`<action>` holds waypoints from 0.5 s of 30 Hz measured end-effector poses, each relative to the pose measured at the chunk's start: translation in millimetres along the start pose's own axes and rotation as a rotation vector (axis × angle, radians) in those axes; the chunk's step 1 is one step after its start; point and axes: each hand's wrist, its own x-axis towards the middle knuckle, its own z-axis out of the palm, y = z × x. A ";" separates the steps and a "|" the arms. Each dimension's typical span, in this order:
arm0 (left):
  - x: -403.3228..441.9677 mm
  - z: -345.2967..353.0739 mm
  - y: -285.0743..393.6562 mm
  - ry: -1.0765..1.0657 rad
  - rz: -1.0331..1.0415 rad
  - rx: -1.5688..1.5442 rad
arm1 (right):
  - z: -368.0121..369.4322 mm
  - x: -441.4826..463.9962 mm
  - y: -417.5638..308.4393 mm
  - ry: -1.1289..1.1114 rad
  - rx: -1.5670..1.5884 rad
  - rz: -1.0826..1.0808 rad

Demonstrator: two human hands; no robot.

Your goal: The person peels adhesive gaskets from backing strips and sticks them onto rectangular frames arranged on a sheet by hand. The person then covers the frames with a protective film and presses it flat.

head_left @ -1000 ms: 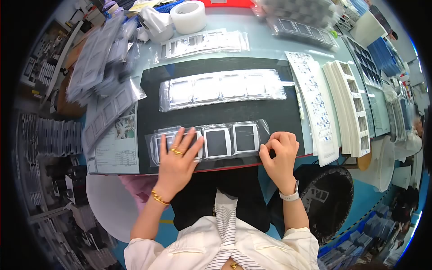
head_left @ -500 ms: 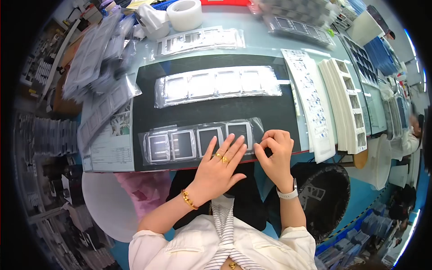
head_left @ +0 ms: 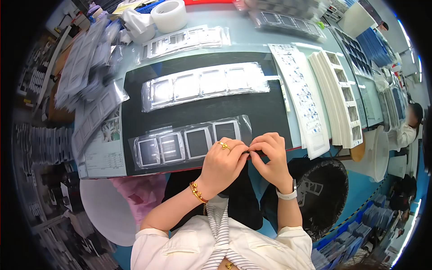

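Along near edge of bench (head_left: 243, 38), framed strip (head_left: 185, 145) lay; left hand (head_left: 222, 163) and right hand (head_left: 271, 157) met beside its right end, fingers bunched, grip unclear; uneven tug risked skewing strip.

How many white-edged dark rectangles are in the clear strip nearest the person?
4, side by side along the clear strip: leftmost rectangle, second rectangle, third rectangle, and rightmost rectangle, partly behind the left hand. Any stacked underneath would be hidden.

White shirt (head_left: 261, 256), 2 chest flaps (head_left: 185, 247), striped trim (head_left: 219, 225), gold bracelet (head_left: 197, 192), white wristband (head_left: 286, 195).
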 end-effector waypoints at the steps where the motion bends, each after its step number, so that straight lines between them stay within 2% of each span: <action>1: 0.9 1.4 -0.7 0.002 -0.017 0.007 | 1.1 0.4 0.3 0.008 -0.008 -0.007; 15: 5.0 4.1 -0.7 0.036 0.006 0.029 | 9.5 1.6 -6.7 0.103 -0.101 -0.047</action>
